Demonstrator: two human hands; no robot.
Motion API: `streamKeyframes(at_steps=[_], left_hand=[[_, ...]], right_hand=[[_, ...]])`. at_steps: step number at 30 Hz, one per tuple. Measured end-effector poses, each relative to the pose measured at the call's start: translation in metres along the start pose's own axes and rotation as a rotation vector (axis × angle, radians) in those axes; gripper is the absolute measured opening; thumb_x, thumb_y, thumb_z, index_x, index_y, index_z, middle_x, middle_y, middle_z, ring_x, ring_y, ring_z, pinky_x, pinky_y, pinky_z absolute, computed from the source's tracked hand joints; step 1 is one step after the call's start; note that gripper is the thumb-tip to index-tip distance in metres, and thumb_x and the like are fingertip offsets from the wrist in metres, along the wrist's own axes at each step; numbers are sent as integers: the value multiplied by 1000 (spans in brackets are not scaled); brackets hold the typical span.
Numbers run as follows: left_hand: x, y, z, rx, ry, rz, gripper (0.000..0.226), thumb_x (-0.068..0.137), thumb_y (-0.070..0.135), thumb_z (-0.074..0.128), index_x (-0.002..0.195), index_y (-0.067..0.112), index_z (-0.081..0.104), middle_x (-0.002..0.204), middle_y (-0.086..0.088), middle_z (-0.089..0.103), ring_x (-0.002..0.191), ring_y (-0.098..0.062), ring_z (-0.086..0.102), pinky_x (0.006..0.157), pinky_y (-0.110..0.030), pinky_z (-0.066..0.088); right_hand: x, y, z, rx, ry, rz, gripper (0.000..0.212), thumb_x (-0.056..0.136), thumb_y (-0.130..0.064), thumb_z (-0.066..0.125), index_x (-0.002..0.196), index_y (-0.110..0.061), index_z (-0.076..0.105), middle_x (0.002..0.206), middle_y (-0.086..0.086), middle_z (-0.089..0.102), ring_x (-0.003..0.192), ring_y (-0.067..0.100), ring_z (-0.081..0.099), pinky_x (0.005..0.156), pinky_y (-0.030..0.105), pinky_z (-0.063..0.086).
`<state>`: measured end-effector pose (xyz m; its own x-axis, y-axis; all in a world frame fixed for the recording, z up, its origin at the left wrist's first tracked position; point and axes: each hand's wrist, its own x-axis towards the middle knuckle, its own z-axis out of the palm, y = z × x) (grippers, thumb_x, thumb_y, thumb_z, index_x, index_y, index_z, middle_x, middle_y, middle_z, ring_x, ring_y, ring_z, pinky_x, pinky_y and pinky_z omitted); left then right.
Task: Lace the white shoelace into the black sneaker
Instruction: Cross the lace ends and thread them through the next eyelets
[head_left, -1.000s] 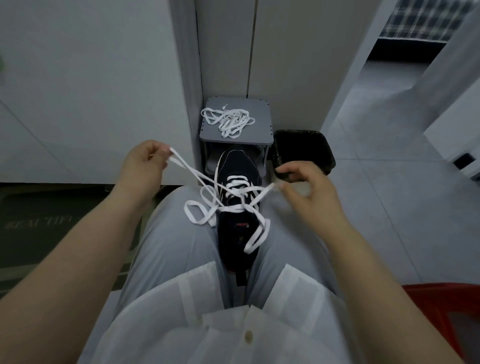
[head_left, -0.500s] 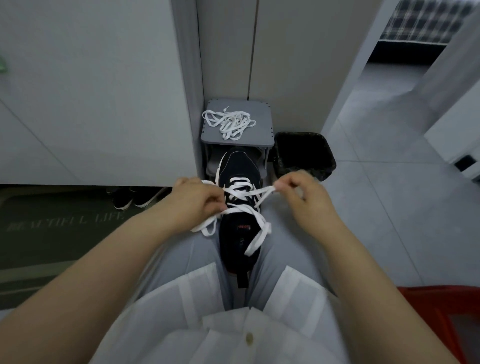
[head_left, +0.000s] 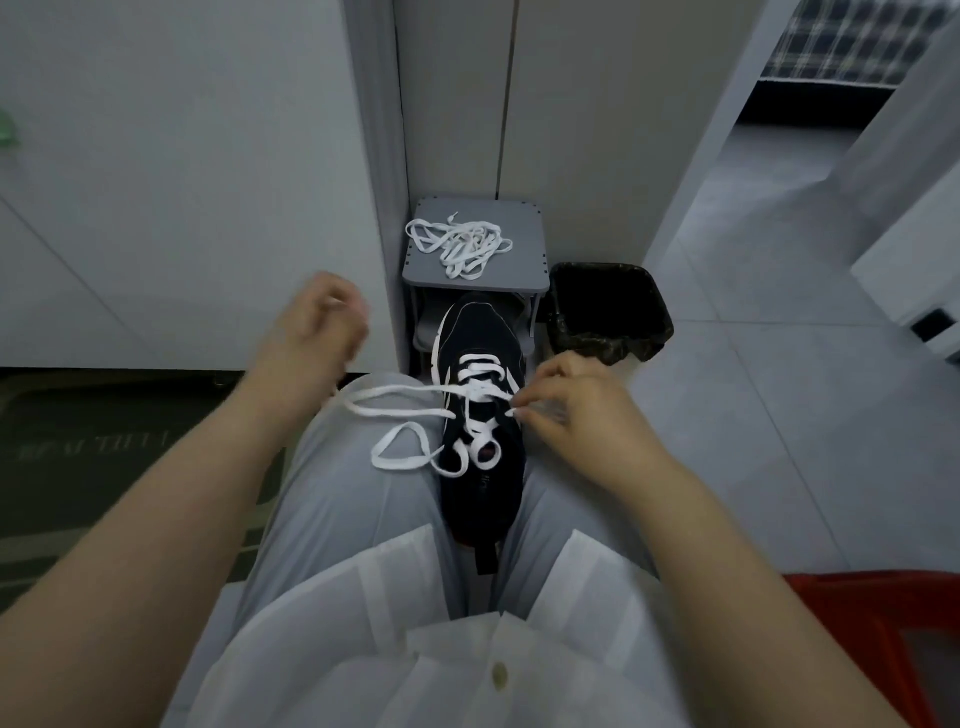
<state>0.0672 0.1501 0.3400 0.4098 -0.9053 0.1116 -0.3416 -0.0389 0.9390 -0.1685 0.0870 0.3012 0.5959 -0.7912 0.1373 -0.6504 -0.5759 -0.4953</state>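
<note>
Lacing roughly midway

Sneaker (head_left: 480, 332) sits between the thighs, toe away; lace (head_left: 400, 413) crosses its front eyelets, slack looping over the left thigh; right hand (head_left: 582, 415) pinches lace beside the eyelets; left hand (head_left: 311, 338) blurred, grip unclear; upper rows probably left.

The black low-top sneaker (head_left: 480, 332) has a matt cloth upper with a smooth white rubbery edge. The flat white woven shoelace (head_left: 400, 413) looks soft and matt. The grey square-topped rack (head_left: 524, 228) seems to be matt plastic. The square black bin (head_left: 639, 345) is lined in glossy, crinkled plastic. The pale grey floor tiles (head_left: 779, 415) are smooth and faintly shiny. The light grey trousers (head_left: 363, 519) are smooth cloth.
</note>
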Motion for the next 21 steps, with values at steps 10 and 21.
streamKeyframes(at_steps=[10,21], left_hand=[[-8,-22,22,603,-304,222,13,85,27,64,84,15,68,99,-4,57,97,-22,47,85,-25,32],[-8,20,3,-624,363,-109,24,94,6,36,72,16,41,56,2,52,48,-10,46,49,-21,41]], right_hand=[[1,-15,-26,928,306,230,20,97,-8,43,84,-16,56,88,-3,70,79,0,63,72,11,46],[-4,-11,-9,72,-15,46,9,86,-25,62,90,-27,70,81,-4,59,72,10,54,67,27,45]])
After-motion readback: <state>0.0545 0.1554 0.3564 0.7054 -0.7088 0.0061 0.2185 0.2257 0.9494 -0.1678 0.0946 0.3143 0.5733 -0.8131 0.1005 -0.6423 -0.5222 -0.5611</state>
